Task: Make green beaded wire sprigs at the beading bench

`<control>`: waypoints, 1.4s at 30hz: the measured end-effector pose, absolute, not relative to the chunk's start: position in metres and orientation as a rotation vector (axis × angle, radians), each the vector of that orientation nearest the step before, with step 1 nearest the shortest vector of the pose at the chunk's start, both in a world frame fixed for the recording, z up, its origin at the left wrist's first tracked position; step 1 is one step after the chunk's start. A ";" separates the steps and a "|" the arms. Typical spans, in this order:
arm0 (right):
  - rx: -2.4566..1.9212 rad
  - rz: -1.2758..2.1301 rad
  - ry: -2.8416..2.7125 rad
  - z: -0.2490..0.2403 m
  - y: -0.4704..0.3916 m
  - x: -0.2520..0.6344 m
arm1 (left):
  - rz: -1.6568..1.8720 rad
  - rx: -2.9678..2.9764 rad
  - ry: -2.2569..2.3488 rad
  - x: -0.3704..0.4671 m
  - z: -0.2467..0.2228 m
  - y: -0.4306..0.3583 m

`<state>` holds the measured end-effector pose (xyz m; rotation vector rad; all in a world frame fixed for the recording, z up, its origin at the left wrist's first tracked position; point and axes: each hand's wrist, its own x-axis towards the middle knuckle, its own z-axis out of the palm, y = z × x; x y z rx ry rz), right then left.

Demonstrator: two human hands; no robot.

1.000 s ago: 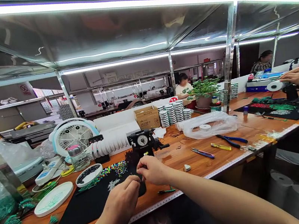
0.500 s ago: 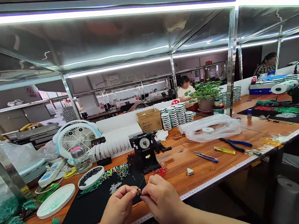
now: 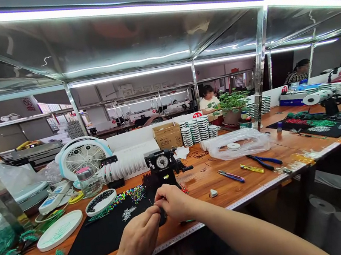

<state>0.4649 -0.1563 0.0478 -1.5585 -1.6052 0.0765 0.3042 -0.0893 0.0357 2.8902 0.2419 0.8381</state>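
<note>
Over the near edge of the black mat (image 3: 91, 241), my two hands meet with fingers pinched. My left hand (image 3: 142, 233) is closed, and what its fingertips grip is hidden behind the knuckles. Touching it from the right, my right hand (image 3: 174, 202) is also closed; its pinch covers whatever thin thing lies there. On the mat are a small pile of white pieces (image 3: 129, 213) and many coloured beads (image 3: 137, 194). Just behind my hands stands a black hand-cranked winder (image 3: 164, 167) with a dial, carrying a row of white spools (image 3: 127, 168).
A white dish of black beads (image 3: 101, 202) and a white plate with green bits (image 3: 60, 231) lie left. Snips (image 3: 231, 176), a yellow-handled tool (image 3: 252, 169) and blue pliers (image 3: 264, 161) lie right. A fan (image 3: 83, 158) stands behind. A co-worker (image 3: 209, 104) sits beyond a plant.
My right hand has moved slightly up and forward, and my left hand has turned, showing its back. The green thread seen between my fingers earlier is now hidden. The view has shifted slightly.
</note>
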 end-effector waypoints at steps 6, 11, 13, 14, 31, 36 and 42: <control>-1.555 -0.188 -1.439 0.032 -0.186 0.446 | 0.776 1.801 0.681 0.308 0.039 -0.096; -1.649 -0.002 -1.447 0.011 -0.192 0.425 | 0.656 1.373 0.692 0.307 0.040 -0.104; -1.604 -0.122 -1.498 0.010 -0.193 0.424 | 0.719 1.534 0.673 0.306 0.041 -0.104; -1.556 -0.213 -1.559 0.011 -0.194 0.426 | 0.751 1.675 0.649 0.305 0.041 -0.104; -1.534 -0.015 -1.517 0.047 -0.162 0.454 | 0.889 2.289 0.502 0.302 0.035 -0.093; -1.610 -0.020 -1.438 0.027 -0.184 0.432 | 0.716 1.582 0.701 0.305 0.037 -0.099; -1.557 -0.187 -1.580 0.014 -0.189 0.423 | 0.737 1.626 0.640 0.303 0.037 -0.099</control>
